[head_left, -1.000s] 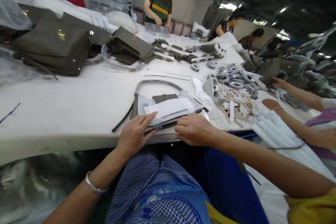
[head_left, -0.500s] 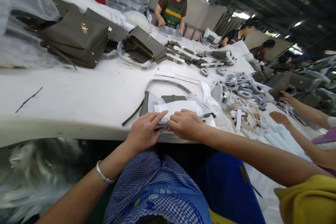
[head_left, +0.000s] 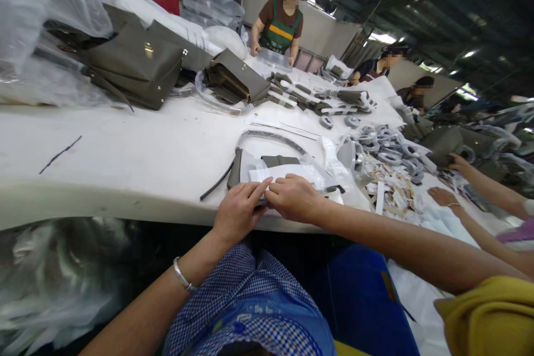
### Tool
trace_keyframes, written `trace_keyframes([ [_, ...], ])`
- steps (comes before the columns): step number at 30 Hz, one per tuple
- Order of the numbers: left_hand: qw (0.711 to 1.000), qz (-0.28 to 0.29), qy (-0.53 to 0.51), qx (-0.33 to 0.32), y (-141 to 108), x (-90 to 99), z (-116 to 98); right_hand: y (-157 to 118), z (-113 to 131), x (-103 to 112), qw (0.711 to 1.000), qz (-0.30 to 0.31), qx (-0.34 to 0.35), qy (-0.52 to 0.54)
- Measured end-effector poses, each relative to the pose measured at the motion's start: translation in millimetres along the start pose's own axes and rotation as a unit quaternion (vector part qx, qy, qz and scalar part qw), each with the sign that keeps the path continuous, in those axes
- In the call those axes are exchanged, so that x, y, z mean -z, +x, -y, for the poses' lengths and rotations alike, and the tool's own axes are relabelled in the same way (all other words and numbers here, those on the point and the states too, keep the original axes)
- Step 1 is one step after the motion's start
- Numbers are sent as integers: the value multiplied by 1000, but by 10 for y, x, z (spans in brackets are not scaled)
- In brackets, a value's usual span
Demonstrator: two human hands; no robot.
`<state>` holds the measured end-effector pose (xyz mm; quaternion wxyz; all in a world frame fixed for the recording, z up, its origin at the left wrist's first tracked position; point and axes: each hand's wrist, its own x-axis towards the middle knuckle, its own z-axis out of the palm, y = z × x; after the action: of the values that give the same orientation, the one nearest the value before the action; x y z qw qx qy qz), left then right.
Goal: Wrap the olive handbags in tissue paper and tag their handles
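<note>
Bag (head_left: 280, 161) on tbl (head_left: 146, 150), just fwd of hands (head_left: 294, 199), near edge touched.

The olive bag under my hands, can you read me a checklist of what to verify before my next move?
1. Both hands at the olive bag: ok; left hand and right hand are close together at its near edge.
2. White packing piece on top: ok; it lies across the bag, partly covered by the hands.
3. Curved handle clear of the hands: ok; it arches out on the far side.
4. Thin dark strap tucked in: not ok; it juts out at the left.
5. Near edge fastened: cannot tell; the hands hide it.
</note>
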<state>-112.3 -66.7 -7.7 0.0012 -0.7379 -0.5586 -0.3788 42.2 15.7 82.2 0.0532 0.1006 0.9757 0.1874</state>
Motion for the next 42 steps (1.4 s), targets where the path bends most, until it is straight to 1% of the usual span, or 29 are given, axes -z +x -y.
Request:
trace_keyframes([
  [3, 1000, -14, 13, -1, -15, -26, 1, 4, -8, 88, 1000, 22, 3, -1],
  [8, 1000, -10, 11, 1, -19, -35, 18, 11, 39, 319, 994, 113, -7, -14],
  [11, 1000, -24, 8, 8, -29, -57, 26, 62, 79, 409, 990, 130, -27, -36],
  [13, 999, -37, 7, 10, -41, -76, 28, 127, 74, 445, 988, 151, -17, -36],
  [16, 999, -51, 9, 2, -58, -99, 24, 258, 7, 488, 981, 191, 31, -37],
  [18, 998, -55, 15, -6, -66, -107, 19, 354, -58, 518, 975, 212, 49, -34],
  [21, 998, -61, 25, -10, -68, -109, 12, 505, -152, 561, 965, 258, 40, -8],
  [24, 997, -66, 28, -7, -63, -109, 11, 664, -240, 581, 957, 289, 23, 12],
  [29, 998, -61, 8, -7, -62, -127, 19, 863, -416, 512, 946, 319, 52, 19],
  [32, 998, -59, 3, -7, -68, -135, 22, 909, -514, 448, 947, 314, 58, 20],
  [35, 999, -53, 3, -3, -70, -134, 21, 938, -612, 373, 954, 296, 49, 24],
  [38, 999, -47, 3, 0, -67, -137, 17, 991, -737, 246, 957, 282, 37, 54],
  [42, 999, -48, 14, 2, -64, -151, 13, 1085, -944, 5, 946, 300, 7, 123],
])
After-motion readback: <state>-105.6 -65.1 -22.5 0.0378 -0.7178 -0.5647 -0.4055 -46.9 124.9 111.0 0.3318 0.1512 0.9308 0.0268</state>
